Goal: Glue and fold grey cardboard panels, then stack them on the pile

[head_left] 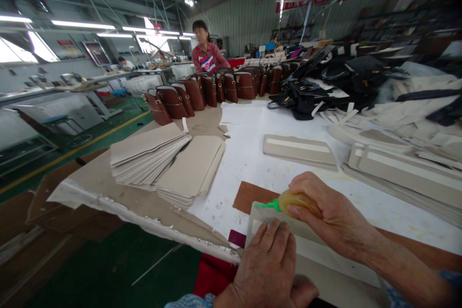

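Note:
My right hand (332, 216) is wrapped round a yellowish squeeze bottle (301, 203) with a green nozzle. The nozzle tip points left, at the far left corner of a beige panel (263, 213) with a pale strip along it. I cannot tell whether the tip touches the panel. My left hand (269, 262) lies on the near part of this panel, its fingers stretched out and holding nothing. Under the panel, a brown board (247, 196) shows at its far edge. A small dark purple piece (237, 238) lies to the left of the panel.
Fanned stacks of beige panels (191, 166) lie to the left, with more stacked panels (407, 178) on the right. Brown bags (195, 94) line the back, beside black bags (306, 96). A person (209, 57) is behind them. The table's ragged edge (151, 224) runs along the left.

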A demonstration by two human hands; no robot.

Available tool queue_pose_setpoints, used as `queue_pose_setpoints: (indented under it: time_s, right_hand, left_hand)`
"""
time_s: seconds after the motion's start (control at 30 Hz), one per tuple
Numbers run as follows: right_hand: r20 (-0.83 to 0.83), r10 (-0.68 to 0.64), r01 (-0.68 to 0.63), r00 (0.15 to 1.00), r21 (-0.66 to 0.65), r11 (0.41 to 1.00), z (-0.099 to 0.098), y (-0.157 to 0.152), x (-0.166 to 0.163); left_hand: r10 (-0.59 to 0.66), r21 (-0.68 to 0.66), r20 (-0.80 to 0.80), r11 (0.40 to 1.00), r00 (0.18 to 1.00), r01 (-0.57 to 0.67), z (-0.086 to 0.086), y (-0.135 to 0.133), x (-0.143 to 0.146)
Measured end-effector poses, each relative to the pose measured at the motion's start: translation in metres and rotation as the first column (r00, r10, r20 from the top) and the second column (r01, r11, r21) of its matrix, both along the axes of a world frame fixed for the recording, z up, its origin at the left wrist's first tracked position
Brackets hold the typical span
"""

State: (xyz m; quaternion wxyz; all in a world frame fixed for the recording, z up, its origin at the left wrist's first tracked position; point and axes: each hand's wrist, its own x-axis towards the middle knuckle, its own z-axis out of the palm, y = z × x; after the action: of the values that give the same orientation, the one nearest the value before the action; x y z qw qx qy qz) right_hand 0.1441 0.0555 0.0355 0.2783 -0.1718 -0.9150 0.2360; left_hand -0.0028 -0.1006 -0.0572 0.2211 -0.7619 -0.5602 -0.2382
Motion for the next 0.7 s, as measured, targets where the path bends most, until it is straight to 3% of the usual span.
queue_pose_setpoints:
  time_s: [0.43, 0.7]
  right_hand:
    - [0.191, 0.063, -0.111, 0.98, 0.253, 0.961, 0.033, -0.001, -0.022]
    - [0.251, 0.072, -0.139, 0.965, 0.264, 0.955, 0.043, 0.001, -0.029]
  left_hand:
    - [0.003, 0.008, 0.021, 1.0, 1.0, -0.003, -0.005, 0.001, 0.001]
    - [-0.006, -0.012, 0.022, 1.0, 1.0, 0.006, -0.008, 0.002, 0.0]
